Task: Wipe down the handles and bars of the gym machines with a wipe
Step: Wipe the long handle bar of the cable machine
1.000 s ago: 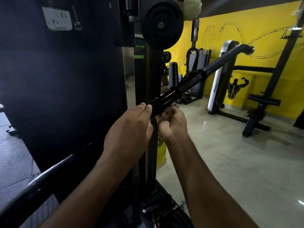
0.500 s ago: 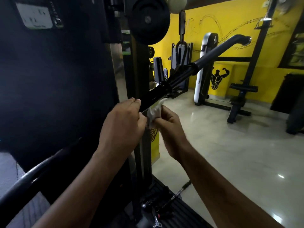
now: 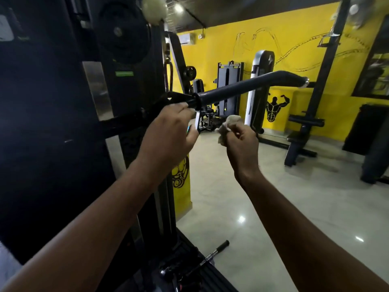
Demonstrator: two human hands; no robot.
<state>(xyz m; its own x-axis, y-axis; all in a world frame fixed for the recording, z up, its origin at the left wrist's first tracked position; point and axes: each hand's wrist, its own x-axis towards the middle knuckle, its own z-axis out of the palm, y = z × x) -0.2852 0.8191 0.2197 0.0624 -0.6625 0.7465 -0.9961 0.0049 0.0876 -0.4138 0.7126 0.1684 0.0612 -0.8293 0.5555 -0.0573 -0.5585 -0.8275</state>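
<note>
A long black pulldown bar [image 3: 242,86] runs from the dark cable machine [image 3: 126,91] out to the right, ending in a bent tip with a silver cap. My left hand [image 3: 168,133] grips the bar near its inner end, just left of the grey grip sleeve. A crumpled white wipe [image 3: 226,124] is pinched in the fingers of my right hand [image 3: 242,146]. This hand hangs below the bar and to the right of my left hand, and the wipe is off the bar.
A black pulley wheel [image 3: 124,34] and a pale ball [image 3: 153,9] sit high on the machine. A short chrome handle [image 3: 212,252] lies on the floor by its base. Other machines [image 3: 261,89] and a bench [image 3: 305,127] stand against the yellow wall.
My right hand has come off the bar with the wipe and dropped down to the right. My left hand stays on the bar. The view has swung left and the bar looks more level.
</note>
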